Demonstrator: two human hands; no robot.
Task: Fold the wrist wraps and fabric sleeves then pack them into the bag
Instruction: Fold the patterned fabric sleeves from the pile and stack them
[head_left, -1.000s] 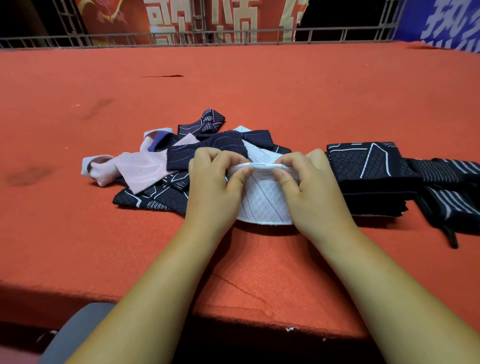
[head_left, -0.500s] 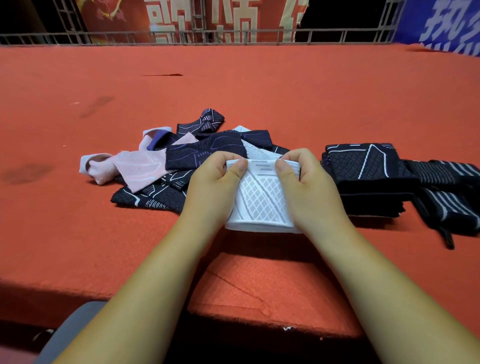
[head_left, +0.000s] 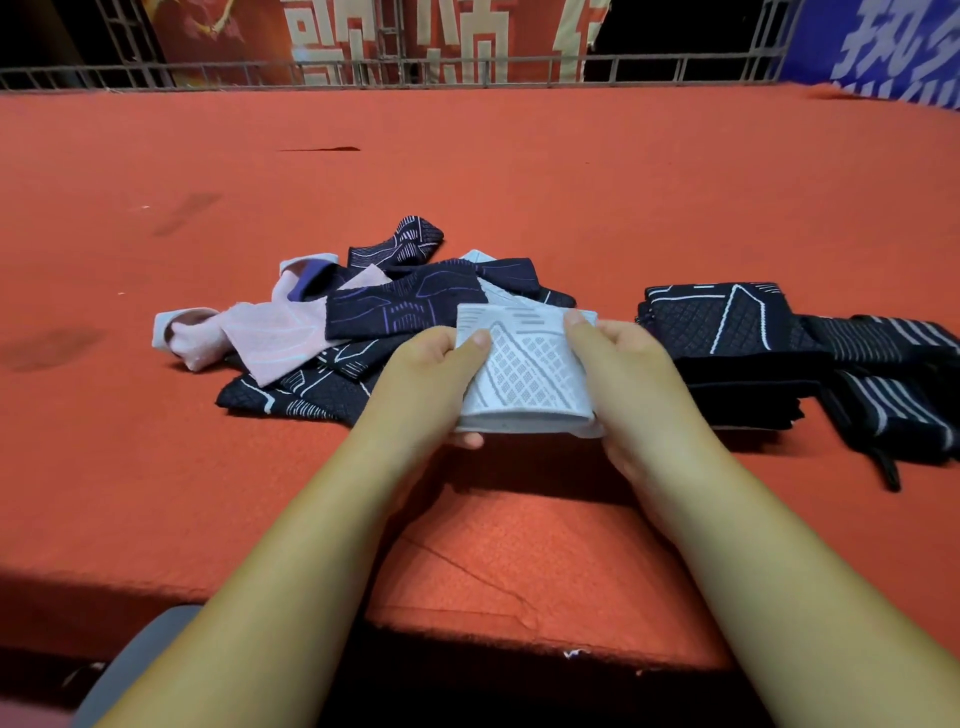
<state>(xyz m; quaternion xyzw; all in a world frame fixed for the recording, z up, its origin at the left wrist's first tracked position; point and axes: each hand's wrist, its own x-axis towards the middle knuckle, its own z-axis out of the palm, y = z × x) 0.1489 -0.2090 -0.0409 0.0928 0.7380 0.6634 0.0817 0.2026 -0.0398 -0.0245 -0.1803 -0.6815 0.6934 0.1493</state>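
On the red table (head_left: 519, 171) we note a loose pile of sleeves (head_left: 363, 332) to the left and a folded dark stack (head_left: 727, 338) to the right, with no bag in view. Between them we hold the folded white sleeve (head_left: 524, 374) just above the table, left hand (head_left: 431, 374) and right hand (head_left: 628, 374) each pinching a side edge. If either pinch slackens, we judge the springy fold could open or snag the pile.

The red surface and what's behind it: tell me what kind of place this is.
Probably a carpeted stage or event platform, not a home. The wide red carpet ends at a metal railing, with big lettered banners hanging behind.
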